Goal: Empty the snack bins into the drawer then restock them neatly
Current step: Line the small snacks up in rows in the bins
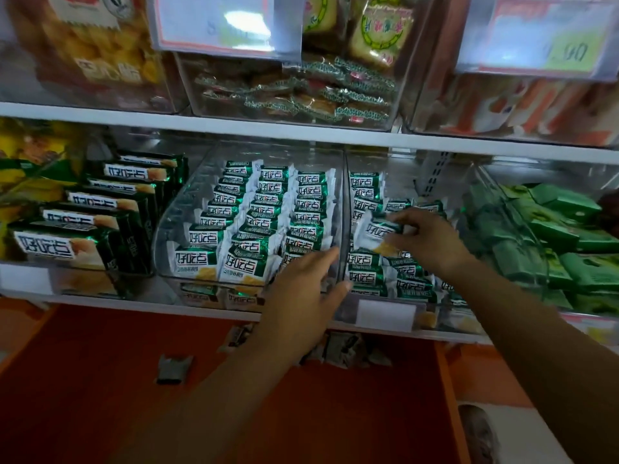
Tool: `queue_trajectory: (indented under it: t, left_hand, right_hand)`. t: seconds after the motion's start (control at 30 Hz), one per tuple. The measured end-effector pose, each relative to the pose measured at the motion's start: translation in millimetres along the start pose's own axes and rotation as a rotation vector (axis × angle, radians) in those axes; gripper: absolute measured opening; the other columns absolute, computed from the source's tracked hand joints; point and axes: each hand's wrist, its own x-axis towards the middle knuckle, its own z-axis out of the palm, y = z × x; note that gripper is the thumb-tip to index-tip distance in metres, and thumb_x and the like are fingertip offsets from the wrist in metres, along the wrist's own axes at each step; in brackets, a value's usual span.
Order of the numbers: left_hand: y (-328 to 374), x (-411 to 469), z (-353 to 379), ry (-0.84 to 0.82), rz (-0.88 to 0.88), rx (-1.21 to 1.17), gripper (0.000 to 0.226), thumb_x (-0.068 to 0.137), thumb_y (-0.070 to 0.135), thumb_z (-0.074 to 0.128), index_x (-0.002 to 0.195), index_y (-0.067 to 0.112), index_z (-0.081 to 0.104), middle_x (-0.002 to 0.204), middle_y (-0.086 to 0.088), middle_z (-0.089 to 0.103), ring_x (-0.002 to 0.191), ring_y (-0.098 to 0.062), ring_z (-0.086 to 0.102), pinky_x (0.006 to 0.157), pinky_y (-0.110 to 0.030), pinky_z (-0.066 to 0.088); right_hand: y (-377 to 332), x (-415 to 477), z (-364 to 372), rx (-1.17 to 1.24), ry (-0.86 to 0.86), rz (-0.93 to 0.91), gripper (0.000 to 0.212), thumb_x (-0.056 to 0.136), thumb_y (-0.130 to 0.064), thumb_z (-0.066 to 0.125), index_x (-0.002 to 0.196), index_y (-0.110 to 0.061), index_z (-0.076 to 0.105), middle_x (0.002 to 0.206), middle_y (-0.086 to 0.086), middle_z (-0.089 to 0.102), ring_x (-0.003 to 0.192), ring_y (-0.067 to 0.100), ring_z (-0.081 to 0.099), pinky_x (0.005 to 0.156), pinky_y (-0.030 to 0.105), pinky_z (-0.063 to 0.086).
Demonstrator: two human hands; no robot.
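Two clear plastic bins stand side by side on the middle shelf. The left bin [187, 209] holds three tidy rows of green-and-white snack packets [268, 209]. The right bin [405, 175] holds a looser stack of the same packets [368, 266]. My right hand [425, 239] pinches one packet [375, 229] above the right bin's stack. With fingers straight, my left hand [308, 289] reaches to the front of the wall where the two bins meet. Below the shelf, the orange drawer [100, 380] holds a few loose packets [174, 369].
Green boxed snacks [100, 216] fill the shelf at the left, and green packets [552, 236] fill a bin at the right. The upper shelf carries more bins with blurred price tags [224, 21]. A blank white label [385, 314] sits on the right bin's front.
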Motion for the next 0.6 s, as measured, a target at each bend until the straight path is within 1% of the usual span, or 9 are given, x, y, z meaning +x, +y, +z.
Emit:
queue_trajectory:
  t: [0.07,0.13,0.17,0.23,0.33,0.43,0.5,0.53,0.6]
  left_hand:
    - [-1,2,1,0.021,-0.006,-0.032,0.052,0.099,0.039,0.051,0.149,0.031,0.037,0.144,0.007,0.047,0.126,-0.016,0.047,0.106,-0.042,0.041]
    - [-3,3,1,0.039,-0.008,-0.065,0.050,0.099,0.035,0.054,0.147,0.032,0.041,0.137,0.006,0.052,0.117,-0.018,0.054,0.102,-0.043,0.045]
    - [-3,4,1,0.041,-0.006,-0.075,0.049,0.098,0.035,0.055,0.146,0.032,0.042,0.134,0.006,0.054,0.113,-0.019,0.056,0.100,-0.044,0.046]
    - [-4,3,1,0.041,-0.006,-0.080,0.049,0.098,0.034,0.056,0.145,0.033,0.043,0.130,0.005,0.056,0.110,-0.019,0.058,0.098,-0.044,0.048]
    - [-3,2,-1,0.051,0.015,-0.070,0.049,0.098,0.033,0.056,0.145,0.031,0.044,0.126,0.007,0.057,0.108,-0.014,0.057,0.097,-0.040,0.048]
    - [-4,-3,-7,0.063,0.046,-0.049,0.047,0.097,0.032,0.056,0.143,0.031,0.046,0.131,0.011,0.054,0.117,-0.008,0.050,0.104,-0.030,0.043]
    - [-5,-17,-17,0.096,0.088,-0.033,0.042,0.097,0.033,0.057,0.139,0.033,0.051,0.130,0.018,0.050,0.121,0.001,0.042,0.104,-0.011,0.031]
    - [-9,-27,-24,0.123,0.128,-0.002,0.038,0.097,0.033,0.058,0.135,0.033,0.056,0.124,0.020,0.050,0.116,0.005,0.042,0.099,-0.004,0.028]
    - [-21,-47,-39,0.122,0.160,0.046,0.032,0.094,0.033,0.058,0.125,0.032,0.063,0.113,0.023,0.053,0.101,0.009,0.048,0.089,-0.004,0.035]
  right_hand:
    - [0,11,9,-0.075,-0.023,-0.053,0.022,0.089,-0.020,0.069,0.107,-0.030,0.063,0.104,0.003,0.055,0.082,0.019,0.057,0.072,0.025,0.047]
    - [3,23,16,-0.146,-0.015,-0.081,0.025,0.087,-0.025,0.071,0.111,-0.029,0.067,0.115,0.007,0.057,0.082,0.019,0.062,0.063,0.011,0.041]
    - [6,27,19,-0.159,0.003,-0.086,0.026,0.085,-0.026,0.072,0.111,-0.030,0.068,0.121,0.008,0.058,0.079,0.019,0.064,0.060,0.009,0.039]
    - [13,30,27,-0.139,0.050,-0.097,0.027,0.084,-0.026,0.073,0.111,-0.029,0.068,0.122,0.011,0.058,0.074,0.022,0.066,0.057,0.013,0.041]
    - [18,28,31,-0.152,0.052,-0.097,0.028,0.088,-0.026,0.070,0.115,-0.024,0.066,0.110,0.015,0.060,0.076,0.023,0.061,0.058,0.015,0.038]
    - [14,20,26,-0.156,0.042,-0.077,0.041,0.088,-0.032,0.069,0.127,-0.024,0.059,0.113,0.014,0.057,0.089,0.024,0.061,0.067,0.019,0.041]
    - [2,5,18,-0.159,0.150,-0.131,0.049,0.089,-0.035,0.067,0.134,-0.024,0.051,0.122,0.010,0.050,0.095,0.020,0.058,0.079,0.024,0.044]
    - [-8,-10,13,-0.176,0.229,-0.193,0.047,0.091,-0.034,0.064,0.135,-0.022,0.050,0.120,0.008,0.050,0.093,0.016,0.055,0.079,0.023,0.043]
    - [-31,-51,7,-0.119,0.337,-0.391,0.035,0.096,-0.030,0.057,0.129,-0.018,0.053,0.104,0.002,0.053,0.083,0.010,0.052,0.072,0.016,0.041]
